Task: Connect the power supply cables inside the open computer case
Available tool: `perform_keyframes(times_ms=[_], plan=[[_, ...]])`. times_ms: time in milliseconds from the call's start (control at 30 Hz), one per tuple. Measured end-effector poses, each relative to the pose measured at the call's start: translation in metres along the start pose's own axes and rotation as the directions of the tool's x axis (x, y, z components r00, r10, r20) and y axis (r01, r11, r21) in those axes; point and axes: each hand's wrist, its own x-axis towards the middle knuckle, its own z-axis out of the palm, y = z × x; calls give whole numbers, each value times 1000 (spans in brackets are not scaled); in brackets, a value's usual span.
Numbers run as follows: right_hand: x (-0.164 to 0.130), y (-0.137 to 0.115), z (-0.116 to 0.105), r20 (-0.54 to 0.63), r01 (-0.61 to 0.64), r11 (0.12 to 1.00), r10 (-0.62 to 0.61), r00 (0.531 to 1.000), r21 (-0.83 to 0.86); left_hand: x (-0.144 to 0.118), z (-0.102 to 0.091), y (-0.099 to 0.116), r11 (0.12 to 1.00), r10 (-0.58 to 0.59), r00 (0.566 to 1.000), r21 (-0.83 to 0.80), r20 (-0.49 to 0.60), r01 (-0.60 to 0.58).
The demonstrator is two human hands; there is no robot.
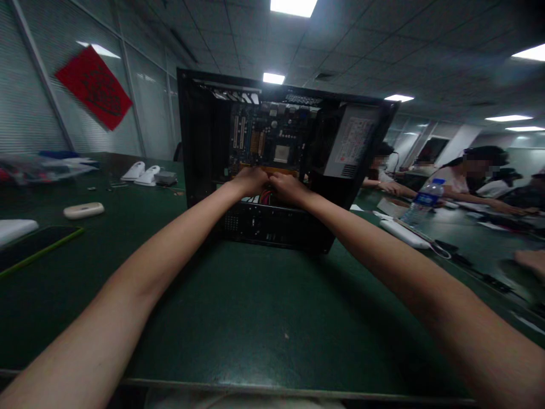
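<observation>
An open black computer case (276,227) stands on its side in front of me, its inside facing me. My left hand (251,180) and my right hand (289,187) reach into it and meet at the lower edge of the motherboard (266,128). Both hands have curled fingers, and whatever lies between the fingertips is hidden. Coloured cables (267,197) hang just beneath them. A square silver processor (282,153) shows above my hands, left of the power supply (349,145) with its white label.
On the green table (272,307) are a phone (38,247), a cream oval case (84,211) and white gadgets (140,173) at left. To the right stand a water bottle (426,199) and a white power bank (404,233). Other people sit beyond, their arms on the table.
</observation>
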Motion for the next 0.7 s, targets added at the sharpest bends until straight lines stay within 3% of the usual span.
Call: perform_keyframes(times_ms=[700], plan=[[0,-4,-3,13,-19,1000,19,1000,18,-1,-2,0,998,-60,998,-36,-7,60]])
